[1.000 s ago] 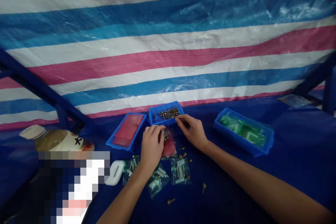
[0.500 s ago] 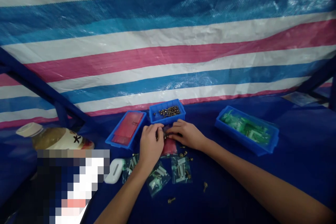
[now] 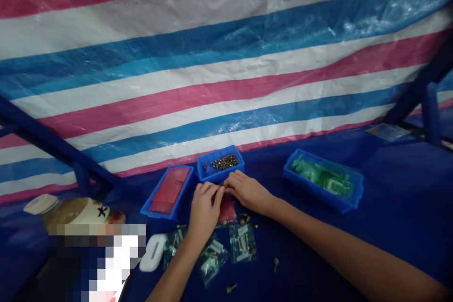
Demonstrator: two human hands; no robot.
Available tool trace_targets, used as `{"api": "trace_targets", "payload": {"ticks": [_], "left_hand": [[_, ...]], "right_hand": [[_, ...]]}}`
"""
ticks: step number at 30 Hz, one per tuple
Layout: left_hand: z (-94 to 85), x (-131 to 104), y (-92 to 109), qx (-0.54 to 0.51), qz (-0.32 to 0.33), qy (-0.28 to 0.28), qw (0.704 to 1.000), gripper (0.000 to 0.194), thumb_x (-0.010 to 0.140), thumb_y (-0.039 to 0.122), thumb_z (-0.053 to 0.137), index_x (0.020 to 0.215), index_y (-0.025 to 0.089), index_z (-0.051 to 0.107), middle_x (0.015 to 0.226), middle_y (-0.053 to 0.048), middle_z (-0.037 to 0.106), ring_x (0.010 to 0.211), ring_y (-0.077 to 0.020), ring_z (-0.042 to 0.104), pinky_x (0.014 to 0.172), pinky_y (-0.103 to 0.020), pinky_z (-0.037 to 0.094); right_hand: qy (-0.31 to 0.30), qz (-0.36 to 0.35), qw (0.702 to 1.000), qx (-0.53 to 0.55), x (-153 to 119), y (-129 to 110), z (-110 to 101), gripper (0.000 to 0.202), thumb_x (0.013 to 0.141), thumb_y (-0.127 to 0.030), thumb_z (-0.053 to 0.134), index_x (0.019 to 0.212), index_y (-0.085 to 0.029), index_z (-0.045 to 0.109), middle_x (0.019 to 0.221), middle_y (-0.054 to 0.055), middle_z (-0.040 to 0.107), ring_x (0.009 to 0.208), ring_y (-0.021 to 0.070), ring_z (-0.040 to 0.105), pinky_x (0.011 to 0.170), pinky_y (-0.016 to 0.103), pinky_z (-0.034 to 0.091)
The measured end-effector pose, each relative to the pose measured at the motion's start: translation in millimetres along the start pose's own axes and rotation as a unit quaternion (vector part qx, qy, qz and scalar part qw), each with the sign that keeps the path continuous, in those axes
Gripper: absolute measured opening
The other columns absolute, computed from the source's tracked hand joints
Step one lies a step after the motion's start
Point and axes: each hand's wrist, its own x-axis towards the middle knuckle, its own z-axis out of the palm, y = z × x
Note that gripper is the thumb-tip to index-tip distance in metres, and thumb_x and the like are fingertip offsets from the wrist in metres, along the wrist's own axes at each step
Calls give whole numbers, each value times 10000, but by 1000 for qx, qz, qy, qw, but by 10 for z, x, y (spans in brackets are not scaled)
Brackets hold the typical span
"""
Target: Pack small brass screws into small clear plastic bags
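Note:
My left hand [image 3: 206, 206] is closed, fingers curled; small dark metal pieces, apparently screws [image 3: 213, 198], show in the gap beneath them. Its thumb and fingertips meet those of my right hand [image 3: 249, 193], which is closed in a pinch. What the right fingertips hold is hidden. Under and between both hands lies a red plastic bag [image 3: 227, 212], partly covered by the left hand. Loose brass-coloured screws [image 3: 244, 220] are scattered just right of it. Nearer to me lie clear bags of white and metal parts, one bag [image 3: 242, 243] below the red one and another [image 3: 213, 259] beside my left forearm.
Behind the hands stands a blue bin of screws [image 3: 221, 177]. Left of it is a bin [image 3: 191, 179] of red bags; at right, a bin [image 3: 320, 198] of greenish bags. A white case [image 3: 153, 252], a bottle [image 3: 76, 211] and single screws [image 3: 231, 288] lie around. A striped sheet [image 3: 226, 89] hangs behind.
The view has tilted up, so the table and bins sit lower in the picture. My hands stay over the red bag, and their fingertips have come closer together.

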Motion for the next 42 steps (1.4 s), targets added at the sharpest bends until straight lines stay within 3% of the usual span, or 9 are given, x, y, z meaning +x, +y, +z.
{"api": "trace_targets", "payload": {"ticks": [6,12,15,18,20,24,27,29,42], "left_hand": [[-6,13,-21,-36,-18,12,999,220,932,330,466,895,218,651,884,-32,647,859,-192,548,789,-334,444],[-5,2,3,-46,-12,14,999,180,930,313,478,944,227,634,948,-35,636,917,-193,551,839,-336,442],[-11,-7,28,-52,-25,38,998,188,942,313,453,1006,219,603,983,-42,620,950,-193,546,858,-336,437],[-16,-20,50,-43,-42,52,997,206,957,319,408,994,216,584,950,-43,612,926,-199,547,848,-346,430],[-18,-27,56,-34,-49,50,997,214,961,316,392,958,217,581,918,-41,609,903,-203,546,833,-349,426],[-20,-28,33,-32,-64,66,995,218,963,281,370,941,213,576,927,-43,614,917,-205,548,846,-346,419],[-16,-29,-2,-61,-99,96,989,220,956,211,336,962,213,555,919,-38,614,913,-189,569,848,-327,426],[-10,-34,-18,-74,-121,110,984,207,934,161,337,974,213,533,888,-30,607,885,-179,580,828,-313,432],[14,-59,13,-32,-93,64,993,183,852,75,420,845,216,538,857,-12,590,868,-179,533,812,-315,416]], "right_hand": [[17,37,999,28,-16,-30,-59,139,961,-274,446,960,-183,551,924,58,603,901,174,531,784,306,452],[13,8,1000,6,-26,-41,-58,171,953,-240,437,882,-186,583,826,44,605,833,171,536,736,290,443],[95,44,994,-19,-7,-38,-74,183,954,-258,438,877,-196,592,816,48,611,822,179,536,741,298,436],[198,158,967,-35,9,-17,-86,176,952,-329,459,916,-206,580,790,33,608,776,175,548,700,289,427],[215,212,953,-25,4,-6,-81,194,938,-382,484,896,-206,553,739,9,581,692,154,543,623,270,410],[98,162,982,-9,-16,-19,-58,177,930,-373,499,887,-208,547,701,-22,560,607,125,521,561,254,379],[-17,51,998,-21,-10,-45,-51,170,942,-303,485,1068,-241,580,837,5,604,780,150,565,662,255,423],[-55,-6,998,-38,2,-60,-53,224,957,-275,453,1138,-264,585,915,27,600,888,167,552,753,275,438],[-51,-96,987,-118,-21,-92,46,163,954,-212,448,871,-184,585,863,38,588,809,179,517,729,317,458]]}}
